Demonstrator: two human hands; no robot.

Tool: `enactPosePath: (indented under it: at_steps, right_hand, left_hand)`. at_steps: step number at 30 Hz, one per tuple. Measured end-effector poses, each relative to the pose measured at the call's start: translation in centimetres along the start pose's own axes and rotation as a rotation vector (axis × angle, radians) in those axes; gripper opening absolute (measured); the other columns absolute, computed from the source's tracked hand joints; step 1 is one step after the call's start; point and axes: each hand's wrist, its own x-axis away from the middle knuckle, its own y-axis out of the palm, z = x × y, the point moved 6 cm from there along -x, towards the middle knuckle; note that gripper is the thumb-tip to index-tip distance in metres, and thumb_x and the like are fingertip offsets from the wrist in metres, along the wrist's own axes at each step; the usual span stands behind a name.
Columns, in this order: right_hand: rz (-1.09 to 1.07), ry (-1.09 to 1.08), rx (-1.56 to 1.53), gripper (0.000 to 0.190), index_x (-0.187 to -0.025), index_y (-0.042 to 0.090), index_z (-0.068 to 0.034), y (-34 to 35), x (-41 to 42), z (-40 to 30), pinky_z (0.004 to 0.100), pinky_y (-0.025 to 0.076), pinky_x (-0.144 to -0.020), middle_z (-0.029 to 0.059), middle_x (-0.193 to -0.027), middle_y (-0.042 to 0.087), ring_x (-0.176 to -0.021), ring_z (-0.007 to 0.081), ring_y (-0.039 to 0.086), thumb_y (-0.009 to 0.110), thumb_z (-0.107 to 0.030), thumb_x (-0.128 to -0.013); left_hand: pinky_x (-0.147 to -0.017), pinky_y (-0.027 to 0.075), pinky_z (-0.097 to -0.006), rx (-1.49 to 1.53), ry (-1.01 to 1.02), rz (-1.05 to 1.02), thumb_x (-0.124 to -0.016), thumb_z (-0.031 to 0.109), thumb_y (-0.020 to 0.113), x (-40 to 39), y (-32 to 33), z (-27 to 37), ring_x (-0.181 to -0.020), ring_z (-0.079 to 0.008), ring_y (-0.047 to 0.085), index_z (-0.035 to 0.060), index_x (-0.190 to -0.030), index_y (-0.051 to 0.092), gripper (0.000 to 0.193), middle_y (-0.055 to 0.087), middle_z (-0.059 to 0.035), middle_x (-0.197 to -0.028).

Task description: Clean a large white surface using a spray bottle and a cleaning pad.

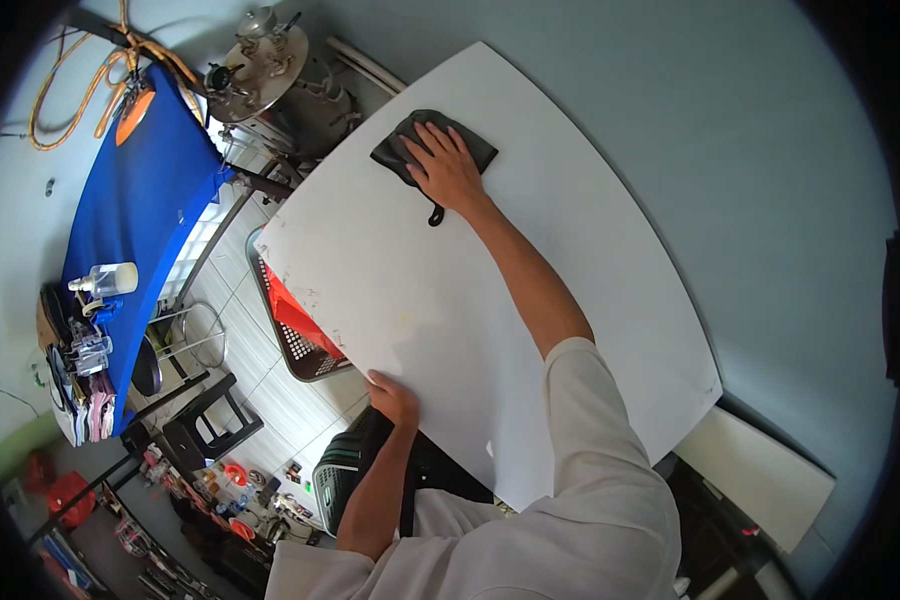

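Observation:
A large white board or tabletop fills the middle of the head view, with dark smudges along its left edge. Toward its far end, my right hand lies flat with fingers spread on a dark grey cloth, which has a small black loop at its lower side. My left hand grips the board's near left edge, thumb on top; its other fingers are partly hidden by the edge.
Left of the board are a basket with red material, a black stool and a blue-covered table holding a pump bottle. A round metal table with metalware stands beyond. A grey wall borders the right.

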Motion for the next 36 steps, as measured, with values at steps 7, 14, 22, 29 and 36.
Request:
enactPosePath:
  at_steps: [7, 14, 22, 29, 36]
  right_hand:
    - [0.223, 0.242, 0.247, 0.048, -0.128, 0.057, -0.005, -11.4, 17.5, 12.7, 0.0484, 0.037, -0.104, 0.0186, -0.138, 0.051, -0.128, 0.0358, 0.047, 0.065, -0.027, -0.087]
    - [0.280, 0.603, 0.476, 0.042, -0.126, 0.057, 0.002, -26.1, 51.0, 18.2, 0.0504, 0.036, -0.105, 0.0226, -0.135, 0.052, -0.124, 0.0431, 0.048, 0.063, -0.020, -0.090]
    - [0.233, 1.142, 0.813, 0.052, -0.139, 0.047, 0.000, -30.6, 70.0, 19.1, 0.0510, 0.034, -0.108, 0.0208, -0.149, 0.040, -0.136, 0.0385, 0.039, 0.047, -0.035, -0.100]
    - [0.204, 0.972, 0.813, 0.052, -0.139, 0.047, -0.003, -21.6, 47.3, 13.8, 0.0479, 0.032, -0.107, 0.0190, -0.146, 0.044, -0.134, 0.0349, 0.041, 0.050, -0.035, -0.098]
    - [0.210, 0.645, 0.529, 0.049, -0.138, 0.048, -0.008, -8.5, 17.3, 12.7, 0.0508, 0.030, -0.110, 0.0131, -0.148, 0.043, -0.136, 0.0311, 0.039, 0.050, -0.035, -0.097]
  left_hand:
    - [-0.091, 0.045, -0.0472, -0.009, 0.035, 0.013, -0.103, 0.042, 0.032, 0.0, 0.2, 0.2, -0.107, -0.0473, 0.057, -0.0114, -0.121, 0.053, 0.060, 0.059, -0.0336, -0.115]
    - [-0.096, 0.045, -0.0462, -0.028, 0.020, 0.046, -0.103, 0.044, 0.032, -1.5, -0.2, -1.3, -0.112, -0.0466, 0.055, -0.0118, -0.126, 0.051, 0.063, 0.055, -0.0335, -0.125]
    - [-0.095, 0.045, -0.0484, -0.144, -0.078, 0.060, -0.103, 0.045, 0.031, -0.1, 0.5, -0.7, -0.111, -0.0494, 0.055, -0.0106, -0.129, 0.048, 0.064, 0.056, -0.0360, -0.122]
    - [-0.094, 0.045, -0.0486, -0.049, 0.039, 0.007, -0.104, 0.043, 0.032, 0.0, 0.4, -0.2, -0.111, -0.0495, 0.055, -0.0134, -0.127, 0.047, 0.062, 0.056, -0.0366, -0.119]
    - [-0.086, 0.046, -0.0485, 0.025, 0.008, 0.010, -0.104, 0.039, 0.033, -0.2, 0.3, -0.2, -0.102, -0.0492, 0.058, -0.0121, -0.123, 0.049, 0.056, 0.060, -0.0355, -0.111]
